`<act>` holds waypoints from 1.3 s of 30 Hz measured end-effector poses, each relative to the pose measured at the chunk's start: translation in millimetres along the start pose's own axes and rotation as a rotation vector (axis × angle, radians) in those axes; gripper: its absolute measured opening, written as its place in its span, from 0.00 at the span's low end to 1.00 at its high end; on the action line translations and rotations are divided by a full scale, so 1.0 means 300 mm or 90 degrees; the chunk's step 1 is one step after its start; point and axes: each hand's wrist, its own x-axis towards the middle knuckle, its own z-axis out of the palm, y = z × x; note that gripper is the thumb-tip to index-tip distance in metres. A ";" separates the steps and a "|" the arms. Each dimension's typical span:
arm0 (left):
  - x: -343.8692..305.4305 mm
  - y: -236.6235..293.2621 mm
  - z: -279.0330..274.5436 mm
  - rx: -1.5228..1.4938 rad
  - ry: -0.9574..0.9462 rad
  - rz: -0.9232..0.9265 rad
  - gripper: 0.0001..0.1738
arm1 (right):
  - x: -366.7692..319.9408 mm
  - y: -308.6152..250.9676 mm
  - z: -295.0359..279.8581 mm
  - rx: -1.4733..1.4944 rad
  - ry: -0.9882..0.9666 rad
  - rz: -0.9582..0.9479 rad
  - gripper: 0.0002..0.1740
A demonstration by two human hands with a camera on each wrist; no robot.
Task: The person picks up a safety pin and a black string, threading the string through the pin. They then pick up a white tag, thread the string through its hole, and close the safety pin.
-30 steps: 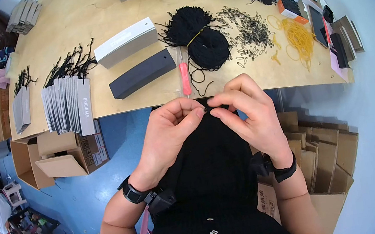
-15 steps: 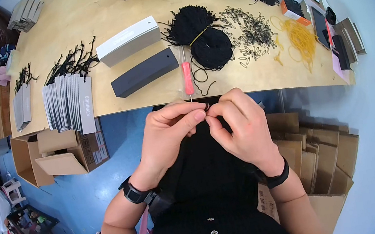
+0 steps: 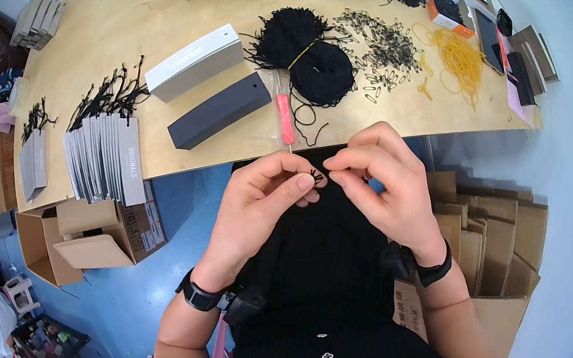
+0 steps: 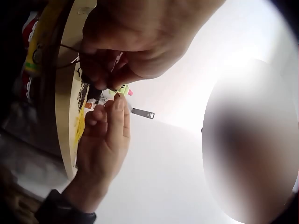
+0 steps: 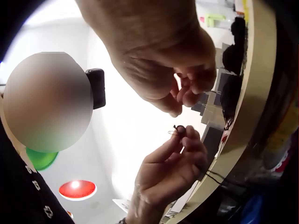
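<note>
In front of the person's chest, the left hand (image 3: 255, 195) pinches a short looped piece of black cord (image 3: 316, 176) between thumb and forefinger. In the right wrist view the cord makes a small dark coil (image 5: 181, 129) at those fingertips, with a thin wire-like loop (image 5: 173, 132) beside it. Loose strands of the cord (image 5: 216, 177) trail from the far side of the left hand. Close by on the right, the right hand (image 3: 391, 182) has thumb and forefinger tips near each other, a small gap from the cord, and nothing shows between them.
A pink-handled tool (image 3: 285, 120) lies at the table's edge, below a bundle of black cords (image 3: 321, 74). Small dark pins (image 3: 381, 46) and yellow rubber bands (image 3: 460, 64) are right of it. Grey tag stacks (image 3: 194, 63), a dark stack (image 3: 219, 111) and corded tags (image 3: 102, 162) stand left.
The right hand came in to the left hand's fingertips at the cord, then drew back to the right. The cord's short black loops now stand out more at the left fingertips.
</note>
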 end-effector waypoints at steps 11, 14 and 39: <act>-0.009 0.016 -0.008 -0.024 -0.035 -0.104 0.10 | 0.014 0.018 -0.001 -0.170 -0.076 -0.192 0.16; -0.014 0.015 0.010 0.014 -0.008 -0.096 0.10 | 0.001 0.042 0.012 -0.210 -0.066 -0.236 0.15; 0.001 -0.016 0.017 0.191 0.105 0.078 0.03 | -0.011 0.038 0.053 -0.203 0.030 -0.174 0.14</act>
